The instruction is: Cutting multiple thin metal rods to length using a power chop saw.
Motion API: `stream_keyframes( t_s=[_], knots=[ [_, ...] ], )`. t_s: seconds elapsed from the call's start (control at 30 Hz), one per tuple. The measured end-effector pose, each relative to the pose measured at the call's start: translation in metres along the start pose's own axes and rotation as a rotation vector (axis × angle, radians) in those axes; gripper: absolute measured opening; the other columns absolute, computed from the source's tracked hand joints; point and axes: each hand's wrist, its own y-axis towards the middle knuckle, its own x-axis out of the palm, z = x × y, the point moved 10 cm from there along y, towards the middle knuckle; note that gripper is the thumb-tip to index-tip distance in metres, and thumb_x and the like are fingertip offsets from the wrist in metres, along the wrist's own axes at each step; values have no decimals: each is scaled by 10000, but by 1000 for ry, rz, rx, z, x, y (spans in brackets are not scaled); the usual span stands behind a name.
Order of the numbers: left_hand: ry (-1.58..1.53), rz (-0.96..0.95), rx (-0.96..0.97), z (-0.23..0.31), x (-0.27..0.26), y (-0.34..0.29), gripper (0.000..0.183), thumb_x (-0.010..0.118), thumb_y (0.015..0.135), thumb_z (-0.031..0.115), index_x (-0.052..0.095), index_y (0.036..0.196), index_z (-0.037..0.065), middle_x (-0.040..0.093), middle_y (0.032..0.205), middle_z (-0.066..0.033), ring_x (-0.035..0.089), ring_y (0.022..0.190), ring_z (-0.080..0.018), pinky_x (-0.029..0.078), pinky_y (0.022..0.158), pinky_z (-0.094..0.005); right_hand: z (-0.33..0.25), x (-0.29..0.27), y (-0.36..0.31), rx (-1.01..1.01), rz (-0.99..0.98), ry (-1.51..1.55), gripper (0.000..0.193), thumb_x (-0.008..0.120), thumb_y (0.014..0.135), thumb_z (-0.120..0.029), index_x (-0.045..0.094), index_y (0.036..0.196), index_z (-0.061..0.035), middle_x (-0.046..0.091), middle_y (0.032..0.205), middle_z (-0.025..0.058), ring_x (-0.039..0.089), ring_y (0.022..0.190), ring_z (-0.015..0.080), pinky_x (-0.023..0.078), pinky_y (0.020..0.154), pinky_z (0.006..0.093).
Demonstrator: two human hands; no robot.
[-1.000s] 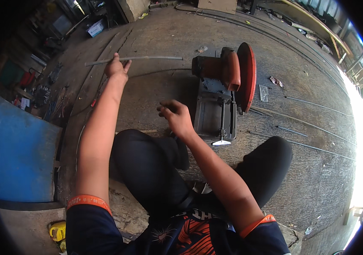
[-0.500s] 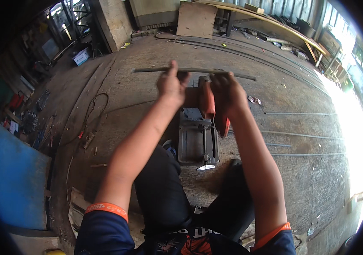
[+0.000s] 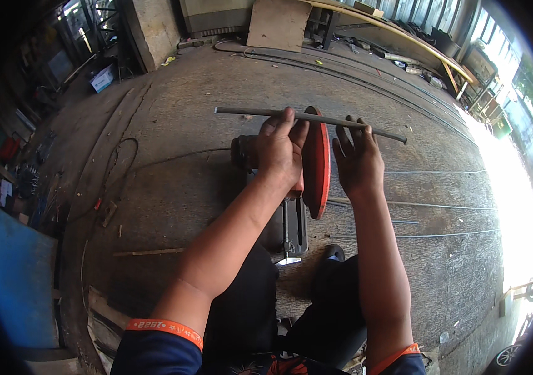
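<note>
A thin dark metal rod (image 3: 241,111) lies crosswise in front of me, raised off the floor, its right end lower than its left. My left hand (image 3: 280,153) pinches it near the middle between thumb and fingers. Farther right, my right hand (image 3: 364,165) holds the same rod at its fingertips, palm partly turned up. Below and between my hands stands a cut-off saw (image 3: 323,169) with a red-edged disc guard. Its dark metal base (image 3: 300,231), with a clamp screw handle (image 3: 289,260), sits between my legs, and my left forearm hides part of it.
Several long thin rods (image 3: 441,203) lie on the concrete floor to the right. A cable (image 3: 185,159) runs leftward from the saw. A blue panel (image 3: 13,275) stands at left. At the back are a leaning board (image 3: 277,25) and a long bench (image 3: 398,34).
Both hands have shifted right with the rod, which now slopes down more to the right. The saw's red guard shows more fully between my hands. My view has turned slightly.
</note>
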Motion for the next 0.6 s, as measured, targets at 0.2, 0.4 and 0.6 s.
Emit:
stream_keyframes(
  t_s=[0.2,0.4,0.6],
  knots=[
    [108,19,122,13,3,-8,154,641,943,118,557,1036,28,593,1012,-55,618,958,-189,558,909,-335,-40,37,-17,-456,-54,-951,229,593,944,-160,680,1062,16,724,887,120,702,769,291,553,710,350],
    [264,-255,173,2,27,-26,167,670,924,97,595,1048,13,634,957,-52,639,881,-162,551,845,-302,-35,79,-30,-776,-340,-1567,291,605,902,-141,632,1158,-4,674,975,226,659,882,394,516,787,455],
    [825,-495,262,-8,36,-28,277,734,880,136,652,1085,-33,688,994,-102,671,858,-165,538,791,-277,-40,-37,-9,-519,-376,-1343,220,578,930,-141,613,1094,1,654,818,207,655,774,363,500,693,415]
  ],
)
